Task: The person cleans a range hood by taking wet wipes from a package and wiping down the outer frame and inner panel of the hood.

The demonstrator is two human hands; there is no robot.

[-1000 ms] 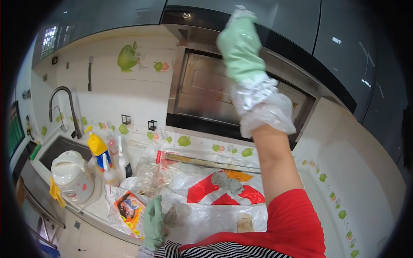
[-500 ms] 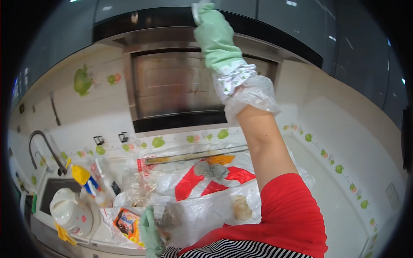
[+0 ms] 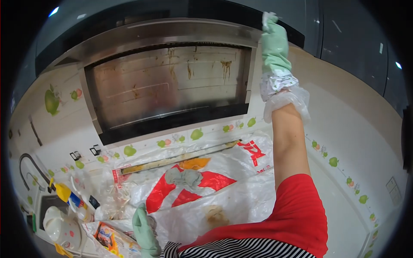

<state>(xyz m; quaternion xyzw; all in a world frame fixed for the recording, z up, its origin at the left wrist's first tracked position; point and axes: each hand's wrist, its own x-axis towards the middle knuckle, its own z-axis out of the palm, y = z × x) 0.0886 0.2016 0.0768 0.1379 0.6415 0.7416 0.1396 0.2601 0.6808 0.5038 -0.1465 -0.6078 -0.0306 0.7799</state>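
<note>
My right hand [image 3: 275,43], in a green rubber glove with a patterned cuff, reaches up to the dark front edge of the range hood [image 3: 172,26]. Its fingers are closed on a white cloth [image 3: 269,18], pressed against the hood's right end. A clear plastic cover [image 3: 287,103] bunches round the forearm. Low in the view, close to my body, is my left hand [image 3: 145,230] in a matching glove. Its fingers look curled beside something greyish, which is mostly hidden. Brown grease streaks run down the hood's inner panel [image 3: 172,81].
Plastic sheeting [image 3: 254,185] covers the counter, with a grey-green rag [image 3: 184,177] and a long metal strip [image 3: 180,157] on it. To the left stand a white kettle [image 3: 62,225], a yellow-and-blue bottle [image 3: 71,195], an orange packet [image 3: 106,238] and a sink with a faucet [image 3: 32,161].
My right hand has slid rightward along the hood's front edge with the white cloth. The view has turned, so hood and counter appear further left. My left hand stays low near my body.
</note>
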